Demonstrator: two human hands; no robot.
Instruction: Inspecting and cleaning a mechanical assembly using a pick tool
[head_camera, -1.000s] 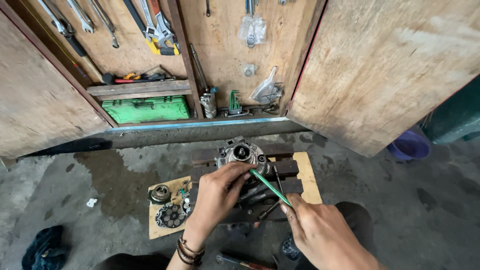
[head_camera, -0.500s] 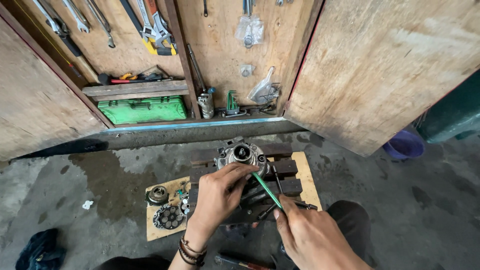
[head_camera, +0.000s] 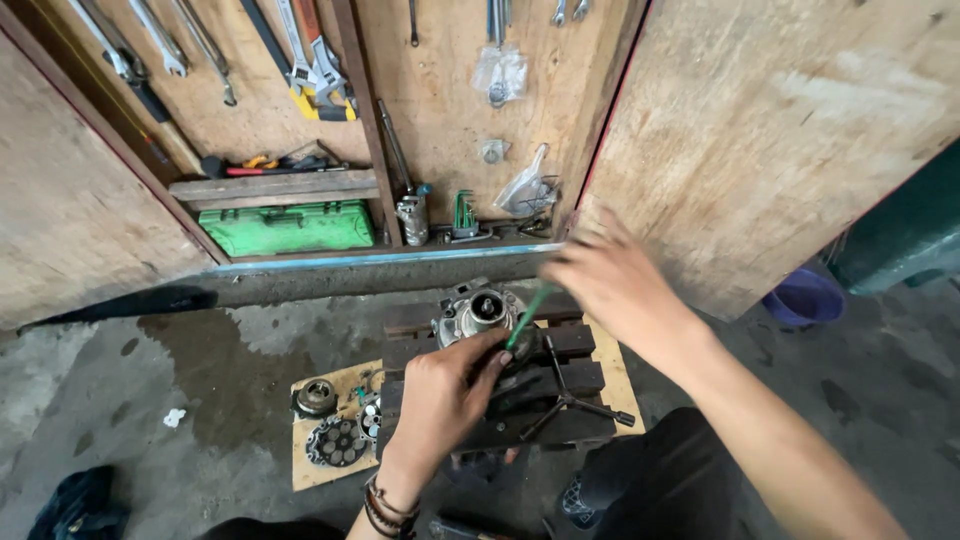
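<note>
Landmark: round grey metal engine part, sitting on dark wooden blocks on the stained concrete floor.

Largest first. Open plywood tool cabinet stands behind the engine part, wrenches hanging on its back panel; its big plywood door swings out to the right of the part. Green plastic toolbox sits on the cabinet's bottom, up and left of the part. Purple plastic bowl on the floor far right of the part. Dark blue cloth far down-left of it, at the frame corner. Flat piece of cardboard lies just left of the blocks, carrying a round toothed clutch plate and a smaller round bearing-like piece. Black three-armed socket wrench rests on the blocks, just below-right of the part.

Left hand, dark bead bracelets at the wrist, lies below the part, fingers curled onto its lower edge, touching it. Whether they truly clamp it cannot be told. Right hand, motion-blurred, is just right of the part and raised; thin green-handled tool runs from it down to the part's right side. Fingers look closed around the handle's top, blur hides the exact grip.
</note>
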